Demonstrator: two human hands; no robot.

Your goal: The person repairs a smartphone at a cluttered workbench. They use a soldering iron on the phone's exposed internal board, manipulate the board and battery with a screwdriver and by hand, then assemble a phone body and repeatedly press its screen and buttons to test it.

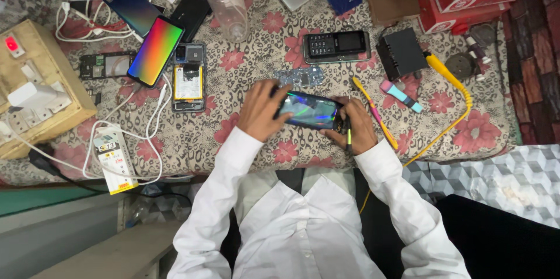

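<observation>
I hold a dark smartphone (pixel 309 110) with a glossy, reflecting face flat between both hands, just above the table's front edge. My left hand (pixel 261 110) grips its left end, fingers curled over the top. My right hand (pixel 353 126) grips its right end and also pinches a thin dark tool with a yellow-green band (pixel 349 137) against the phone. A small blue circuit board (pixel 302 76) lies on the cloth just beyond the phone.
A flowered cloth (pixel 245 69) covers the table. On it lie an opened phone (pixel 188 78), a phone with a rainbow screen (pixel 156 50), a keypad phone (pixel 336 46), a clear bottle (pixel 226 2), a black box (pixel 401 53), a yellow cable (pixel 455 83), a wooden socket board (pixel 35 86) and white cables.
</observation>
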